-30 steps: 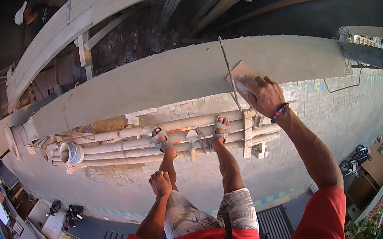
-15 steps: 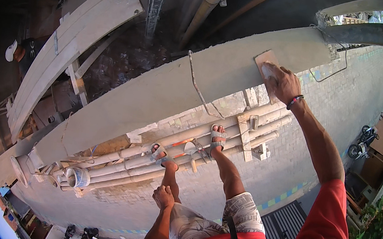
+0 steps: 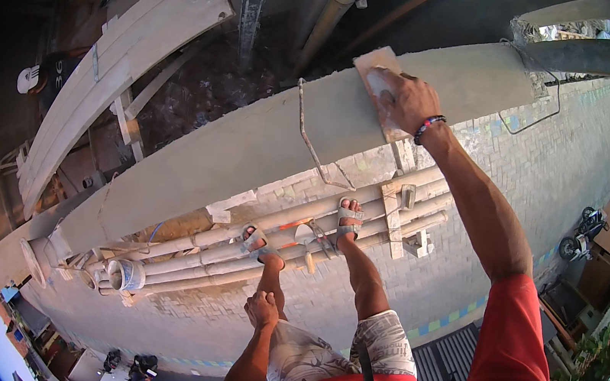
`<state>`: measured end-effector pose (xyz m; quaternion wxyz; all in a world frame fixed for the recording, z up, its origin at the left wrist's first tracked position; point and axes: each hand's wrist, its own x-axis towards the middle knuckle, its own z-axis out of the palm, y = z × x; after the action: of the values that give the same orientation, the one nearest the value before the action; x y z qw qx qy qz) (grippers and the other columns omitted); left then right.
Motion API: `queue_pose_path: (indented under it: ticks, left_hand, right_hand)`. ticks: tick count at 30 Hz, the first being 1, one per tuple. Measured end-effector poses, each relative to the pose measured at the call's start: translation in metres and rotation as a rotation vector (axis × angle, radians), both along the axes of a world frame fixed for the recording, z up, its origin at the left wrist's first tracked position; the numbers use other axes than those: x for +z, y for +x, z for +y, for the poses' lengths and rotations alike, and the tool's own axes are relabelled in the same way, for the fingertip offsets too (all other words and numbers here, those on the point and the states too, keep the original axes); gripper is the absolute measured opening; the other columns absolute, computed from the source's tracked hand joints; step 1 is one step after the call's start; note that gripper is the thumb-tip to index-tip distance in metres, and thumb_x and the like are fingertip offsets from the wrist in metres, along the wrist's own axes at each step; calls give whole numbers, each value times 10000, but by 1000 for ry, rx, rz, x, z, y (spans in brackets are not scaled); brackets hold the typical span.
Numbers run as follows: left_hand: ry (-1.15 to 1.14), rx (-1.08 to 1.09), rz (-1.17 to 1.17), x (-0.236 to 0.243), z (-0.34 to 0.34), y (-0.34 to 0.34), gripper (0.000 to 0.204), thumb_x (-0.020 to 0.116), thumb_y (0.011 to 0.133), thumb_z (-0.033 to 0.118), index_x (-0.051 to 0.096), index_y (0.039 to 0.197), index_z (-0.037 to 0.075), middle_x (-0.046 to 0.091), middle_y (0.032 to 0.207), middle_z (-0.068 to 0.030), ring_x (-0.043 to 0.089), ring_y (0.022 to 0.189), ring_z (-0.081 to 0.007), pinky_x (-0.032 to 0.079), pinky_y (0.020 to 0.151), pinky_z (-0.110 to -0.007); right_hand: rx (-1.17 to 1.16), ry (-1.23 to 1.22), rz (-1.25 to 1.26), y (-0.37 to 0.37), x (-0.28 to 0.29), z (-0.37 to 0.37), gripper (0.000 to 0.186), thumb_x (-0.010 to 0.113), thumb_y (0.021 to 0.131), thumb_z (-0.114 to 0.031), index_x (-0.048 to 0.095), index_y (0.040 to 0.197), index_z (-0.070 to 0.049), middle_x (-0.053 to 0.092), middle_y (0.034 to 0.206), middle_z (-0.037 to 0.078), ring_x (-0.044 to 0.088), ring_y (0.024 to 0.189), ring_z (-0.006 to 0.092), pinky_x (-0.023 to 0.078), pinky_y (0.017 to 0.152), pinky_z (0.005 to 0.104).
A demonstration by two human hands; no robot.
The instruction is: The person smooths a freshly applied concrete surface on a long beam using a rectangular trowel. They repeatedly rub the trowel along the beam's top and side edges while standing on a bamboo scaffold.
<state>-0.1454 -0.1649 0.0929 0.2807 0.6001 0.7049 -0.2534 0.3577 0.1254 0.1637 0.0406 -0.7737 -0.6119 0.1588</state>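
Observation:
My right hand [image 3: 409, 102] grips a wooden plastering float [image 3: 380, 85], its flat board pressed against the smooth grey plastered beam [image 3: 250, 137]. The float lies across the beam's width, to the right of a bent steel rod [image 3: 307, 125] sticking out of the plaster. My left hand [image 3: 263, 310] is closed in a loose fist against my left knee, with nothing seen in it. A trowel [image 3: 304, 235] lies on the bamboo poles [image 3: 227, 253] between my sandalled feet.
Far below the poles lies a paved street [image 3: 503, 209]. A bucket [image 3: 127, 275] stands at the poles' left end. A wooden crosspiece [image 3: 392, 221] spans the poles by my right foot. Another person in a white cap [image 3: 27, 80] is at far left, behind a curved pale frame [image 3: 118, 58].
My right hand has slid the float leftward and slightly up along the beam, closer to the steel rod. My left hand stays at my knee.

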Motion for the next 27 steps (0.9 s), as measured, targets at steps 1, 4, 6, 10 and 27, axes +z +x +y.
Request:
queue_pose_path:
  ticks: [1, 4, 6, 10, 27]
  left_hand:
    - [-16, 0, 6, 0, 0, 0, 308, 544, 924, 341, 650, 923, 52, 664, 970, -140, 584, 978, -345, 420, 905, -473]
    - [-27, 50, 44, 1, -8, -10, 305, 545, 922, 336, 654, 919, 51, 667, 959, -142, 585, 975, -349, 421, 904, -474]
    - [-7, 74, 44, 1, -13, -16, 301, 548, 921, 331, 659, 917, 52, 667, 953, -148, 586, 970, -351, 422, 902, -475]
    - [-7, 25, -8, -4, -9, -8, 290, 556, 914, 321, 659, 889, 50, 670, 929, -157, 595, 931, -356, 435, 875, -480]
    - [-11, 56, 29, -5, -15, -14, 346, 526, 920, 355, 661, 887, 39, 672, 932, -171, 613, 890, -367, 440, 856, -505]
  right_hand:
    - [96, -3, -6, -26, -9, -3, 357, 635, 853, -274, 632, 1203, -204, 696, 977, 145, 673, 870, 324, 556, 773, 449]
    - [352, 163, 80, -56, -7, -58, 342, 664, 854, -286, 640, 1190, -226, 679, 1031, 134, 667, 861, 345, 564, 752, 436]
    - [310, 153, 60, -13, -5, -80, 360, 660, 840, -228, 635, 1199, -222, 682, 984, 136, 670, 844, 331, 565, 740, 429]
    - [-6, 53, 19, 37, 7, -60, 423, 644, 792, -179, 625, 1213, -214, 685, 948, 148, 670, 846, 339, 558, 736, 432]
    - [214, 140, 28, 53, -4, -69, 415, 615, 803, -183, 631, 1216, -217, 689, 942, 151, 669, 867, 346, 539, 765, 450]
